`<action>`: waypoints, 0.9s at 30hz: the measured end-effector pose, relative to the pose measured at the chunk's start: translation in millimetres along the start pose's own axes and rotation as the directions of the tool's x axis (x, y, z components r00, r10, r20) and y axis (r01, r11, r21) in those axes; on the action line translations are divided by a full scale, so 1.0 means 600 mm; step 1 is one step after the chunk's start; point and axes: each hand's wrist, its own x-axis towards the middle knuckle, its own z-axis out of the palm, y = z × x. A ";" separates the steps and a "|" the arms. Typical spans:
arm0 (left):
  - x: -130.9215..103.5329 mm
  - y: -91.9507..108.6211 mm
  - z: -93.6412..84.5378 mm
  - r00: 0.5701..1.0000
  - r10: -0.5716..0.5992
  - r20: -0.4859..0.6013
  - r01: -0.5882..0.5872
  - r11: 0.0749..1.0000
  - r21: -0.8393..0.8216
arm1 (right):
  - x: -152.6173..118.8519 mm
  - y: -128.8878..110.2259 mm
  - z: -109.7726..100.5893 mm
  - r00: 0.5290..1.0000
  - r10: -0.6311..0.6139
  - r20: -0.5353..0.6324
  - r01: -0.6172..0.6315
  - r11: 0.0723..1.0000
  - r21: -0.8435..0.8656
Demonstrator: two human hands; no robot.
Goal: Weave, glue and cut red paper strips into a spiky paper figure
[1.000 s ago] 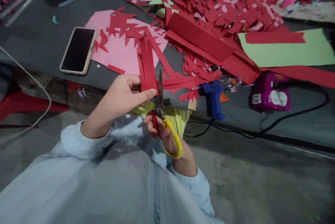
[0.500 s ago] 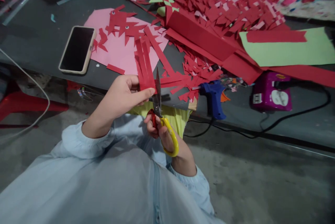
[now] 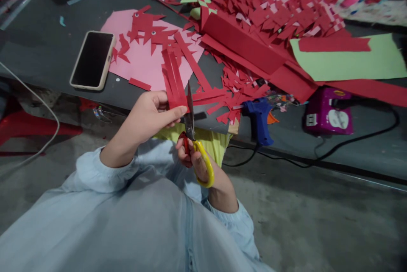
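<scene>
My left hand [image 3: 151,115] pinches a piece of red paper [image 3: 174,83] slit lengthwise into strips, thumb on top near its lower edge. Fingers of my right hand [image 3: 199,164] are through the handles of a pair of scissors [image 3: 206,166], one loop yellow and one red. The dark blades point up and away, along the right edge of the red paper; whether they bite into it I cannot tell. Beyond my hands a pink sheet [image 3: 124,66] carries red paper cutouts [image 3: 144,23] with small stuck-on eyes.
A phone [image 3: 93,60] lies left of the pink sheet. Red paper scraps [image 3: 238,79] are heaped right of the scissors, near a blue glue gun [image 3: 259,119] and a purple box [image 3: 329,110] with a black cable. Folded red paper [image 3: 244,43] and a green sheet [image 3: 349,66] lie behind.
The red paper strips and the scissors have shifted very slightly left, along with the whole view. Both hands keep the same grip.
</scene>
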 end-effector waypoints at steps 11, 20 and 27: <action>0.010 -0.007 0.001 1.000 0.021 0.009 -0.020 0.997 -0.070 | 0.003 -0.003 -0.006 1.000 0.011 -0.010 -0.012 0.999 -0.045; 0.046 -0.027 -0.006 0.983 0.130 -0.130 -0.139 0.988 -0.061 | 0.009 -0.015 -0.012 0.996 0.012 -0.086 -0.019 0.997 -0.079; 0.051 -0.021 -0.018 0.954 0.212 -0.213 -0.179 0.971 0.160 | 0.005 -0.010 -0.016 0.981 -0.006 -0.192 0.007 1.000 0.005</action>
